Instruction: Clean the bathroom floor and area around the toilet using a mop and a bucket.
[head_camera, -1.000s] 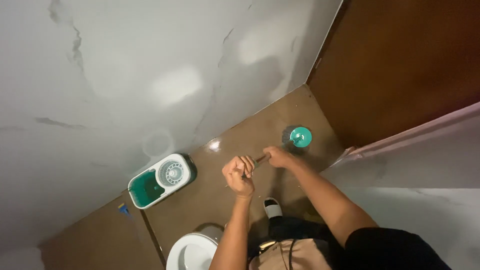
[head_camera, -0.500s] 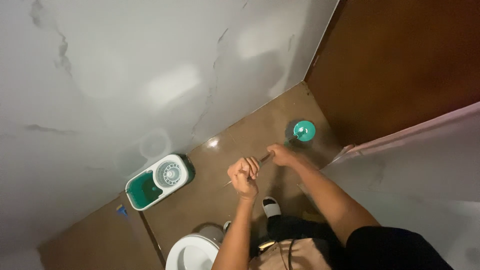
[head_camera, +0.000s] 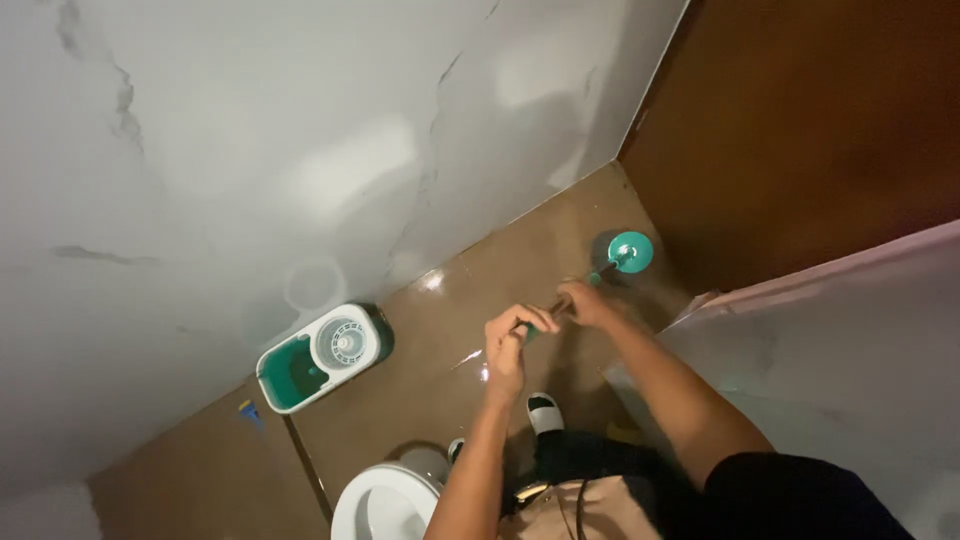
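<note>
Brown floor (head_camera: 420, 400) is lying below; I'm gripping a light, stiff mop handle (head_camera: 585, 288) with left hand (head_camera: 512, 340) and right hand (head_camera: 585, 302) clenched.

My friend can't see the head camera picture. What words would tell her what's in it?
Seen from above, a person's left hand and right hand grip a mop handle whose round teal mop head sits on a brown bathroom floor. A teal-and-white mop bucket stands by the marble wall.
</note>
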